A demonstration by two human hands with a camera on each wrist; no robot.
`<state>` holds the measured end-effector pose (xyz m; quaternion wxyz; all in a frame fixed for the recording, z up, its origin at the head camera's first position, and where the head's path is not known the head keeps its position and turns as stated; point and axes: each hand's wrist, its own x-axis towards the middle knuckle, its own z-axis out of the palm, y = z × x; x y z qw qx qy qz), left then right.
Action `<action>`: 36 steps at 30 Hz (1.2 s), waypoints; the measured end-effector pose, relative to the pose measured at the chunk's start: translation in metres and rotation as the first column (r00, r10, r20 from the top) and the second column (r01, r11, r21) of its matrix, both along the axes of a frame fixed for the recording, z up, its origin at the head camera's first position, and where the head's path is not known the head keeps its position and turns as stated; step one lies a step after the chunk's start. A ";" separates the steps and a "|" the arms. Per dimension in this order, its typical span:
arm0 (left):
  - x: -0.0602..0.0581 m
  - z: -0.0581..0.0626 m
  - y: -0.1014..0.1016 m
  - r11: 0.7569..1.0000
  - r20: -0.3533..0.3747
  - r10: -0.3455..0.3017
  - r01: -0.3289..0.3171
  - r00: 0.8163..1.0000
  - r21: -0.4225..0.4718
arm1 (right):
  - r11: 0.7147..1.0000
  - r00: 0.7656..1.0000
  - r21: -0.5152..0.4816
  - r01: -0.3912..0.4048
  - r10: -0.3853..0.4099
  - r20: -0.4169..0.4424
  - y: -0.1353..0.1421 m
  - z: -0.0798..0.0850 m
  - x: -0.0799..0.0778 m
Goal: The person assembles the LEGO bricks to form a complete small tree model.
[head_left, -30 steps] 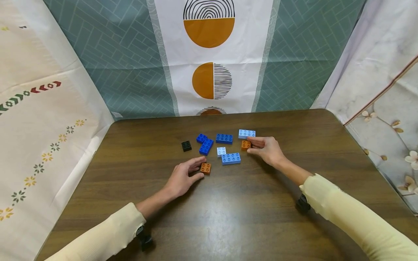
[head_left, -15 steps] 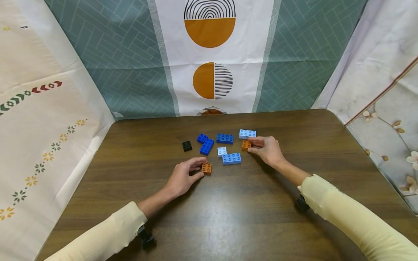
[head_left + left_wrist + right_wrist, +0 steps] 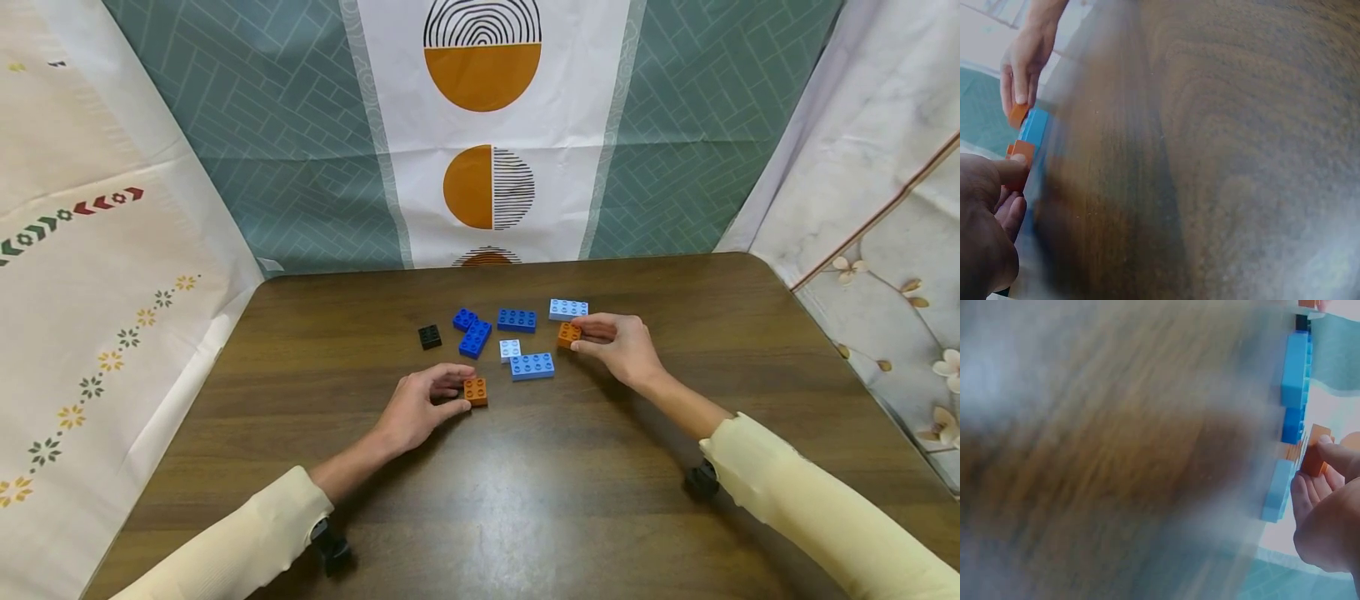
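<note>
My left hand [image 3: 417,407] pinches an orange two-by-two toy brick [image 3: 476,391] between thumb and fingers, near the middle of the table. In the left wrist view the thumb lies along the side of that orange brick [image 3: 1023,152]. Farther right, my right hand [image 3: 624,348] pinches a second orange brick [image 3: 567,335] by its right side, just in front of a pale blue brick [image 3: 568,309]. The right wrist view shows this orange brick [image 3: 1315,450] tilted between thumb and fingers, seemingly just off the table.
Between the hands lie a light blue long brick [image 3: 532,366] and a small whitish brick [image 3: 509,349]. Behind them are a blue long brick [image 3: 517,320], two darker blue bricks [image 3: 476,338] touching each other, and a black brick [image 3: 430,337]. Patterned cloths [image 3: 315,158] hang around the wooden table [image 3: 480,500].
The right hand and its orange brick have shifted slightly to the right, with the brick turning a little. The left hand and its brick have hardly moved; the other bricks stay put.
</note>
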<state>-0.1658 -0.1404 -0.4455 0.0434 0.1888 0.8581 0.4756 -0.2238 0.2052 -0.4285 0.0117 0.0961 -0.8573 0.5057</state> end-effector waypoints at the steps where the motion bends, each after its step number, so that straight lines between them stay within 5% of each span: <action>1: 0.000 0.001 0.000 1.000 0.002 0.000 0.000 1.000 0.006 | 1.000 1.000 -0.005 -0.007 0.007 -0.001 -0.001 0.001 0.002; 20: -0.004 0.024 -0.009 0.996 -0.126 -0.004 0.015 0.992 0.082 | 0.970 0.975 -0.092 -0.223 0.223 -0.008 -0.042 0.012 0.049; 36: -0.002 0.034 -0.004 0.990 -0.107 -0.056 0.070 0.993 0.125 | 0.944 0.945 -0.060 -0.323 0.325 0.021 -0.069 0.001 0.065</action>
